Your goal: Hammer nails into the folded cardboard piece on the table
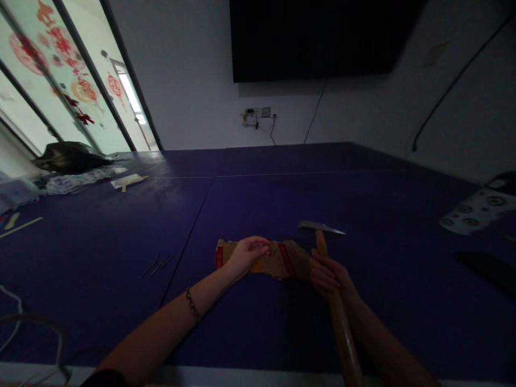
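Note:
A hammer [321,244] with a wooden handle and a pointed metal head is in my right hand [331,273], whose fingers wrap the handle below the head. Under and between my hands lies a flat brown piece with red stripes [296,259], seemingly cardboard, on the dark blue table. My left hand [249,255] rests over its left part with fingers curled and pressed together; whatever they hold, if anything, is too small to make out. Several thin dark nails or rods [160,264] lie to the left of my left forearm.
Pale cables [59,344] loop at the lower left. A black bag [70,157] and a white packet [128,181] sit at the back left. On the right are a patterned cloth-like item [471,212] and a dark flat object [487,270]. A wall with a screen stands behind.

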A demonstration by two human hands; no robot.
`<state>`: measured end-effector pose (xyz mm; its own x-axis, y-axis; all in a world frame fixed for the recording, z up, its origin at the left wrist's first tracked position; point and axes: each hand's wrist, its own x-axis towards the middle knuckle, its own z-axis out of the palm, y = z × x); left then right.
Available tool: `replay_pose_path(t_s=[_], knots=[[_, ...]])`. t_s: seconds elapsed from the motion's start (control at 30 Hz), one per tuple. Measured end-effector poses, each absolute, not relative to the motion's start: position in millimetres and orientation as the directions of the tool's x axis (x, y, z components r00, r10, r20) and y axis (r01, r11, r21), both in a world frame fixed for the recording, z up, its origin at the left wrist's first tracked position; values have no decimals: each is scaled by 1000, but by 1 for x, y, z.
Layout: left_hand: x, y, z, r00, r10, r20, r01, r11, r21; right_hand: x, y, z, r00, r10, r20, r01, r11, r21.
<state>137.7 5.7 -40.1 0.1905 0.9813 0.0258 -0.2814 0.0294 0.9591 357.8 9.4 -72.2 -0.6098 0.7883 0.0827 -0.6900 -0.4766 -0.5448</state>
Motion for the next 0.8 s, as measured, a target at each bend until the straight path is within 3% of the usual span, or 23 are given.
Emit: replay_pose_path(t_s=[0.1,0.23,0.33,0.8], knots=[[140,11,-44,188,980,68,-23,-65,998,355,8,-74,-631,772,76,-669,-492,-557],[137,14,-49,178,953,245,339,-293,894,350,7,-74,-672,738,52,-624,-527,-577],[136,15,-55,171,940,295,414,-340,844,347,4,-74,-700,714,19,-582,-555,-594],[146,11,-66,186,946,266,614,-323,720,336,1,-85,-771,629,-103,-435,-638,-636]])
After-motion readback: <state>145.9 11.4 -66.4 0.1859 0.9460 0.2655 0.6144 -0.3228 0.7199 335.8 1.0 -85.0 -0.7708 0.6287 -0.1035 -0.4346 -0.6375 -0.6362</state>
